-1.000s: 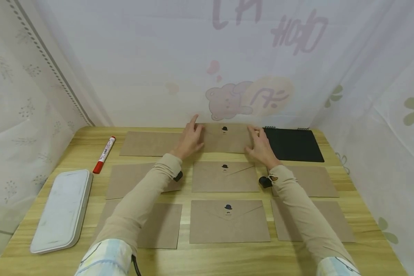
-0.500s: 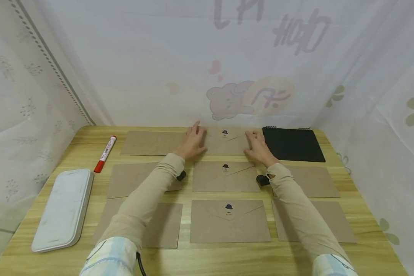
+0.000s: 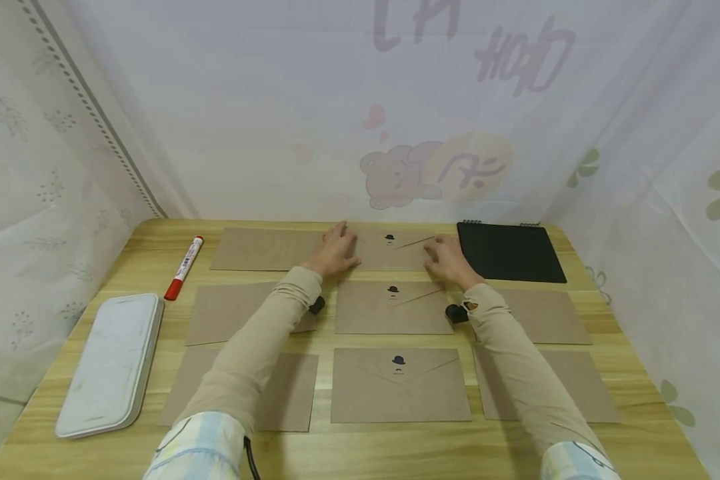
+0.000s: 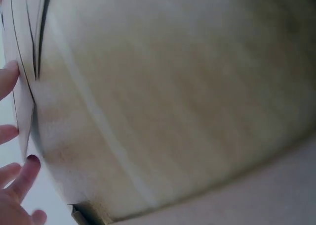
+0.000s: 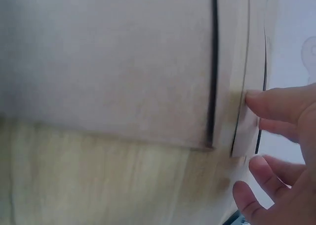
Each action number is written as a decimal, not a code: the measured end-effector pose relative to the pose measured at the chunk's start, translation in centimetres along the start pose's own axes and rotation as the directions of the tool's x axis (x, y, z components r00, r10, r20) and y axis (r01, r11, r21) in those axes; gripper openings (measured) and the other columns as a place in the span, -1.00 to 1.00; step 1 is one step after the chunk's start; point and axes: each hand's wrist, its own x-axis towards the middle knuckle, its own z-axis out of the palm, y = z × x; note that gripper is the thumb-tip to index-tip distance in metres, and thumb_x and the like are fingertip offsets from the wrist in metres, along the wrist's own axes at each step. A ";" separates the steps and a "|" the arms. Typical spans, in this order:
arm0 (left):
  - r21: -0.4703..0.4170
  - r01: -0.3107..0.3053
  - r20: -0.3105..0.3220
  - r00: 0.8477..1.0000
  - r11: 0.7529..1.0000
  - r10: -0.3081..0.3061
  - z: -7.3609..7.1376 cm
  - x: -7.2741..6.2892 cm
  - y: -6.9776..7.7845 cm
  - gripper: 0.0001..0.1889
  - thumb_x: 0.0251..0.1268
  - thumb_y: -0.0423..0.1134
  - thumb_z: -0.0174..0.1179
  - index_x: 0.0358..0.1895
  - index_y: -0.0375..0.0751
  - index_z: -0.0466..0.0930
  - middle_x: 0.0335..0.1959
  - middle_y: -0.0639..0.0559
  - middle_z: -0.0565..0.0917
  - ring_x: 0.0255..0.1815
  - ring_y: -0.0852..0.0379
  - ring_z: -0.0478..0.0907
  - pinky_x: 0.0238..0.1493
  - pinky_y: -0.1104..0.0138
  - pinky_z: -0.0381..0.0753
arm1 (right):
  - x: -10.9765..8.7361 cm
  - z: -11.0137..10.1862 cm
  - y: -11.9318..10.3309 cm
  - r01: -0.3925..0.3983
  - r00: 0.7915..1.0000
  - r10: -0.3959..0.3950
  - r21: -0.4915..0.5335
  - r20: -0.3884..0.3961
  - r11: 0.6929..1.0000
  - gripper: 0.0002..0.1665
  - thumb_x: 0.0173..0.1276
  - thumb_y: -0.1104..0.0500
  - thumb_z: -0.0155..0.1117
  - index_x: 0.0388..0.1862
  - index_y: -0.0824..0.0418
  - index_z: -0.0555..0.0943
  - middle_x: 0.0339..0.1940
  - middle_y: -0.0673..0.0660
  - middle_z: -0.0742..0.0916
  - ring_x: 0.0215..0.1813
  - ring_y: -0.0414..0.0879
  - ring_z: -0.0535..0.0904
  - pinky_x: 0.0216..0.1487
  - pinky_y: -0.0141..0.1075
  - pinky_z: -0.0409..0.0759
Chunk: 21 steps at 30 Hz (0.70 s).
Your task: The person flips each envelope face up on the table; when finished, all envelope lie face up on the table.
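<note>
A brown kraft envelope (image 3: 390,257) with a small black hat print lies in the middle of the back row. My left hand (image 3: 335,250) holds its left end, fingertips (image 4: 7,79) at the edge. At the right end, my right hand (image 3: 447,259) grips it, with the thumb (image 5: 266,102) on the near edge and the other fingers round the side. Two more hat-printed envelopes, a middle one (image 3: 390,313) and a front one (image 3: 401,397), lie in line below it.
Plain brown envelopes, such as the back left one (image 3: 264,250), flank the middle column. A black spiral notebook (image 3: 510,253) sits back right. At left are a red-capped marker (image 3: 184,267) and a white case (image 3: 108,367). A curtain (image 3: 246,133) hangs behind the table.
The back middle envelope, raised at its far edge earlier, has come down flatter, its flap line now showing. Both hands have lowered slightly with it.
</note>
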 end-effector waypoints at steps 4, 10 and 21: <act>0.064 0.017 0.028 0.999 0.998 -0.019 -0.1 0.1 0.2 -0.42 0.20 -0.04 0.24 0.25 -0.24 0.38 0.40 -0.29 0.10 0.35 -0.27 0.10 0.28 -0.23 -0.19 | -0.1 -0.1 0.0 0.030 0.999 -0.029 -0.080 0.017 0.996 -0.55 0.31 0.26 0.18 0.15 0.43 0.47 0.22 0.48 0.39 0.28 0.32 0.21 0.27 0.13 0.09; 0.168 0.011 0.043 0.999 0.986 -0.018 -0.1 0.2 0.8 -0.48 0.26 0.01 0.17 0.22 -0.15 0.43 0.32 -0.15 0.30 0.29 -0.21 0.17 0.26 -0.24 -0.21 | -0.5 -0.5 -0.3 -0.040 0.998 0.044 -0.107 0.037 0.993 -0.54 0.33 0.22 0.16 0.19 0.34 0.47 0.26 0.40 0.39 0.26 0.36 0.19 0.14 0.18 0.25; 0.138 0.009 0.056 0.998 0.990 -0.017 0.0 0.1 1.0 -0.51 0.30 -0.01 0.12 0.22 -0.16 0.41 0.30 -0.13 0.33 0.32 -0.18 0.09 0.26 -0.23 -0.13 | -0.9 -0.5 0.2 0.004 1.000 -0.004 -0.074 0.005 0.997 -0.61 0.32 0.26 0.16 0.12 0.34 0.53 0.19 0.34 0.48 0.31 0.31 0.13 0.13 0.21 0.24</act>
